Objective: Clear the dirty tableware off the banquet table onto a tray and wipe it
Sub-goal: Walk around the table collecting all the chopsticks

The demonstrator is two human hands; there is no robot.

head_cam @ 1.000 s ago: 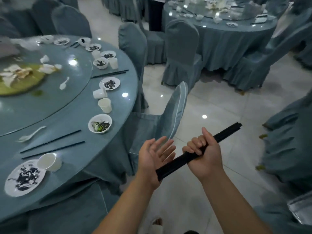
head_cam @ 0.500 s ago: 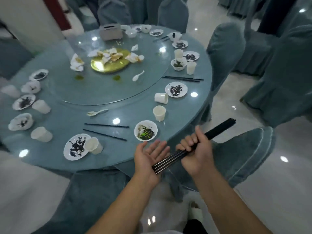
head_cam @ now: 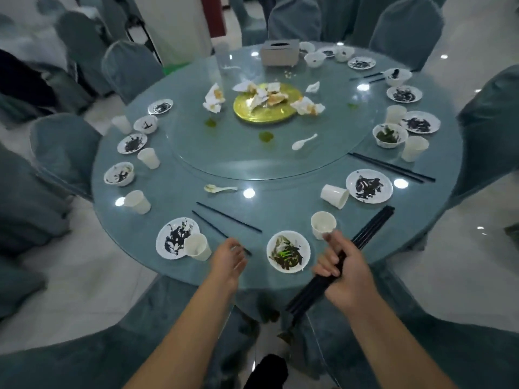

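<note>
My right hand [head_cam: 348, 273] grips a bundle of black chopsticks [head_cam: 373, 226] slanting up to the right over the near edge of the round banquet table [head_cam: 280, 197]. My left hand [head_cam: 227, 259] reaches over the table edge, its fingertips at the near end of a loose pair of black chopsticks [head_cam: 224, 217]. Between my hands sits a dirty white bowl [head_cam: 288, 255] with a paper cup [head_cam: 323, 224] just behind it. Left of my left hand a smeared plate [head_cam: 177, 238] has a tipped cup [head_cam: 196, 247] on it.
Several more dirty plates, bowls and cups ring the table. Another chopstick pair [head_cam: 390, 167] lies at the right, a spoon [head_cam: 220, 188] near the glass turntable [head_cam: 252, 158]. That holds a gold dish [head_cam: 266, 108], crumpled napkins and a tissue box [head_cam: 279, 51]. Covered chairs [head_cam: 64, 153] surround the table.
My view turned from the floor to the table. My left hand left the bundle's end and moved forward to the loose chopsticks. My right hand still holds the bundle.
</note>
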